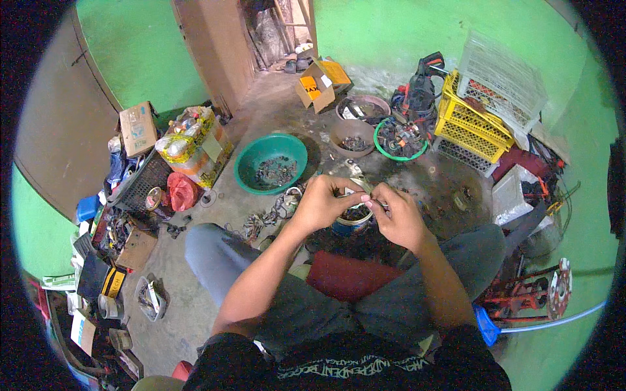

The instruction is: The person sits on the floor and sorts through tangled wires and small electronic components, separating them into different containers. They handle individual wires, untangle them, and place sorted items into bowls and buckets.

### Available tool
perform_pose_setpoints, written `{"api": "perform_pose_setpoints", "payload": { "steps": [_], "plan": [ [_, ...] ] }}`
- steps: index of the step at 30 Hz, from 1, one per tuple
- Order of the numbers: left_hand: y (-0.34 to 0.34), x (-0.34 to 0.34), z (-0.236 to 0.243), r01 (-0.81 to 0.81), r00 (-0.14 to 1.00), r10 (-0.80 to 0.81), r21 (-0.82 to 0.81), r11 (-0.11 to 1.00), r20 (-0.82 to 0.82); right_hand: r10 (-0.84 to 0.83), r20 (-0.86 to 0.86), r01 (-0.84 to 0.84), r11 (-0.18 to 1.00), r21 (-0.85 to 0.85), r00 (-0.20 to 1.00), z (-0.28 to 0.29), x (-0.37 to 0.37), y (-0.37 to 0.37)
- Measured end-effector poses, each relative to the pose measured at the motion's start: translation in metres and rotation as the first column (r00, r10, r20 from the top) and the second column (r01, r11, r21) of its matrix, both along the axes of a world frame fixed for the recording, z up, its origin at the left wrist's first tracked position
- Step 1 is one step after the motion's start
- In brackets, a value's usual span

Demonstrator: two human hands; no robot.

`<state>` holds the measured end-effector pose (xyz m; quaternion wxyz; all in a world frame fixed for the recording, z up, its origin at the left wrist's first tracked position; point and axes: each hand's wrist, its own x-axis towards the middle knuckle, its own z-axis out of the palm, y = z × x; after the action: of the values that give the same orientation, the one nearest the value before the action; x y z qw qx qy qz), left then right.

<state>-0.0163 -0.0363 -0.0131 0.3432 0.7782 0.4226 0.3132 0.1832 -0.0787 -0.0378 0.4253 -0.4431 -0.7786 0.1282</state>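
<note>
My left hand [326, 203] and my right hand [399, 216] meet in front of me, their thumbs and fingertips pinched together. Something small is between the fingertips, but the fingers cover it and its kind does not show. Directly beneath the hands stands a small round tub [352, 223] with a blue side, partly hidden by them. Dark bits show inside it. To the left of my left hand, a bundle of pale cords or cloth [264, 218] lies on the floor.
A green basin [240, 163] holds small dark parts. Behind are a brown basin [339, 144], a green-rimmed basket [378, 144] with mixed parts, and an open cardboard box [318, 98]. Yellow crates [456, 117] stand at the right; a grey crate [140, 182] stands at the left.
</note>
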Motion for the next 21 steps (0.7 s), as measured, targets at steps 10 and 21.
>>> {"api": "perform_pose_setpoints", "payload": {
  "steps": [10,21],
  "plan": [
    [0.002,0.013,-0.002,0.082,0.994,-0.084,0.045,0.996,0.066,0.002,0.032,-0.002,1.0,0.024,0.999,0.01,0.023,-0.007],
    [0.002,0.001,-0.002,0.121,0.98,-0.07,-0.274,0.954,0.187,-0.098,-0.069,0.106,0.987,0.12,0.993,0.012,0.017,-0.006]
  ]
}}
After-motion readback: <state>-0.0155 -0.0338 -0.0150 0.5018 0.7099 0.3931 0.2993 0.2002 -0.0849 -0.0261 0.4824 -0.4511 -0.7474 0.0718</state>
